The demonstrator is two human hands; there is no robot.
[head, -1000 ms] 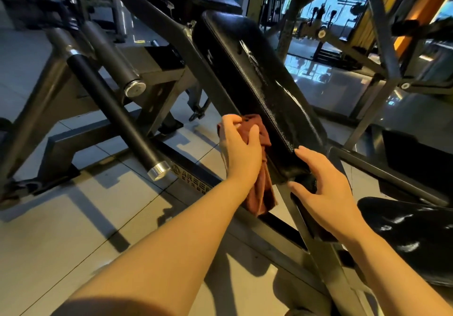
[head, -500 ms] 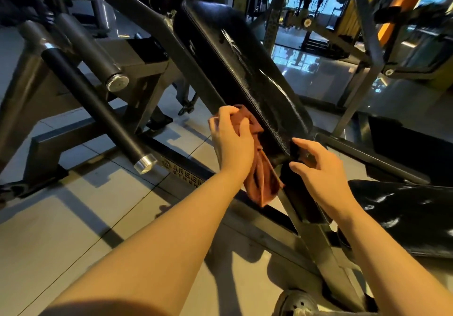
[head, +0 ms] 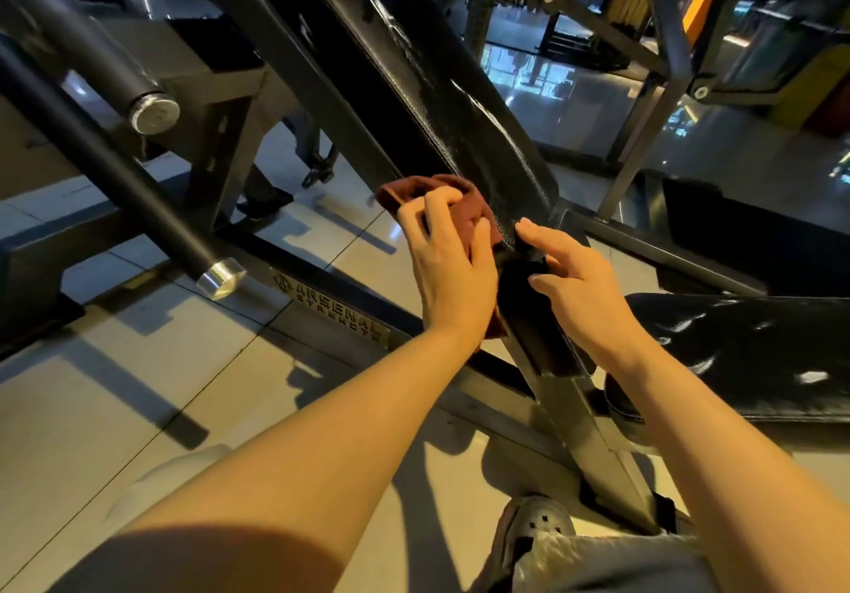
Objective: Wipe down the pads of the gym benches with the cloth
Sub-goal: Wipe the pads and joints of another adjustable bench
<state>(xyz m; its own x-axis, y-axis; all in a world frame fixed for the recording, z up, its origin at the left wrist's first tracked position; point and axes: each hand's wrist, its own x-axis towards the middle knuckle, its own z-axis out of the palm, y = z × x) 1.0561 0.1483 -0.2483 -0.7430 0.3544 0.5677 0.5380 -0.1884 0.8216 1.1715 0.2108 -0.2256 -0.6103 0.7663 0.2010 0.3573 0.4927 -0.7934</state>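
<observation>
I see my left hand [head: 453,270] curled round the rust-red cloth [head: 460,206], fingers and thumb bunching it and holding it against the lower left edge of the slanted black back pad [head: 414,77]. A tail of the cloth hangs down behind my wrist. My right hand [head: 584,284] is relaxed and spread, holding nothing, its fingertips [head: 526,227] touching the pad's bottom corner just beside the cloth, where the pad meets the black bracket under it. On the frame rail [head: 331,303] along the floor I can read a plate saying "ARSENAL STRENGTH". To my right lies the black seat pad [head: 745,349], glossy with highlights, close to my right forearm. To the left, a black bar with a silver end cap [head: 221,277] slants down toward the tiled floor [head: 115,408], well apart from my left hand; open tile lies between them. A shoe [head: 529,532] shows at the bottom edge.
</observation>
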